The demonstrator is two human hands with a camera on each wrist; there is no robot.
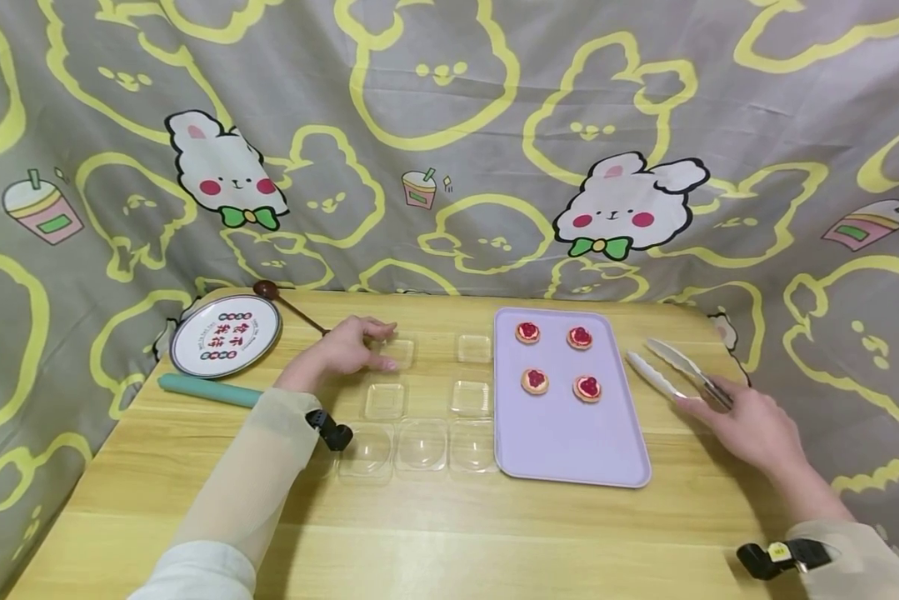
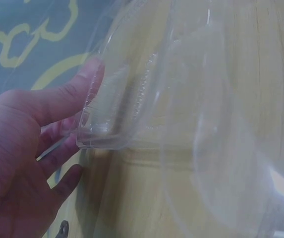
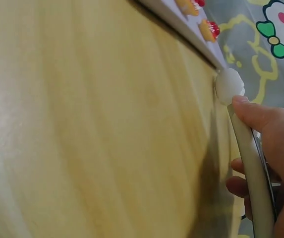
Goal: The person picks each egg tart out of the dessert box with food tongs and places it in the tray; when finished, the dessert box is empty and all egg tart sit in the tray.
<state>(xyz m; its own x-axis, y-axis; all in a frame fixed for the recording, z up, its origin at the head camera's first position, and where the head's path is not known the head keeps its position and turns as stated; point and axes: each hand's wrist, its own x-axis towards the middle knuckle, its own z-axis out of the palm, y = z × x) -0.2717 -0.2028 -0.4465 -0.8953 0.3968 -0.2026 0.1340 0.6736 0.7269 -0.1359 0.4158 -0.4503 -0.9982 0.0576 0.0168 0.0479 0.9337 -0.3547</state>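
Note:
In the head view my left hand is at a small clear plastic container at the back left of a group of such containers. The left wrist view shows the thumb and fingers of this hand at the container's side wall, gripping it by the corner. My right hand holds a pair of metal tongs with white tips, their arms spread apart, to the right of the lilac tray. Several small tarts with red fruit topping sit on the tray's far half.
More clear containers stand left of the tray, with rounded clear pieces in the nearest row. At the left lie a white plate with printed writing, a teal rod and a brown long-handled spoon. A patterned curtain surrounds the table.

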